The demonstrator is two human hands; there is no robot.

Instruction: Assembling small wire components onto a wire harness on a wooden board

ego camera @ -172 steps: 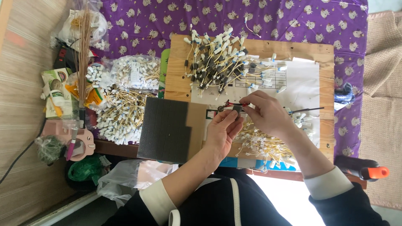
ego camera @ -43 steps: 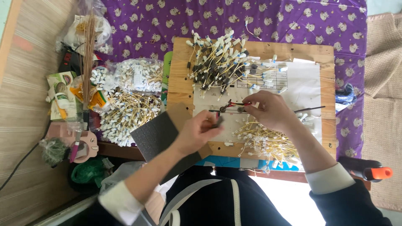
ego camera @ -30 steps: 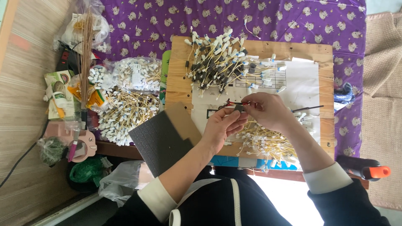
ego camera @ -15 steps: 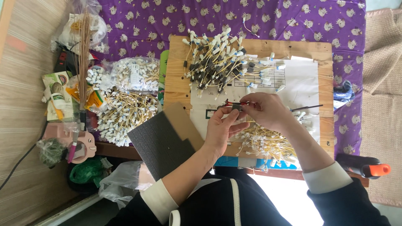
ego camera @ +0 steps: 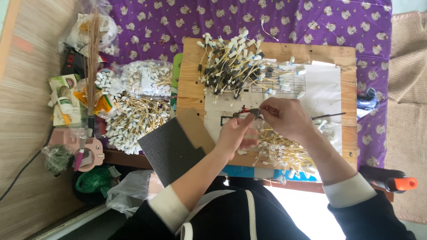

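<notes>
Seen from above, left to right. At far left of the frame, a thin broom over packets, with a pink animal-shaped cutout and a green bag below. Next, clear bags of yellow-wired connectors heaped on the purple patterned cloth. Left of centre, a dark foam sheet tilted against the near edge of the wooden board. At upper centre of the board, a pile of finished wires with white plugs and dark foam sleeves, partly on a white paper sheet. At mid-frame, left hand and right hand meeting fingertip to fingertip, both pinched shut on one small dark foam-sleeved wire piece held just above the paper; exact grip too small to make out. Beneath the right wrist, a loose heap of yellow wires. At lower right, a black tool with an orange tip lying beside the board.
</notes>
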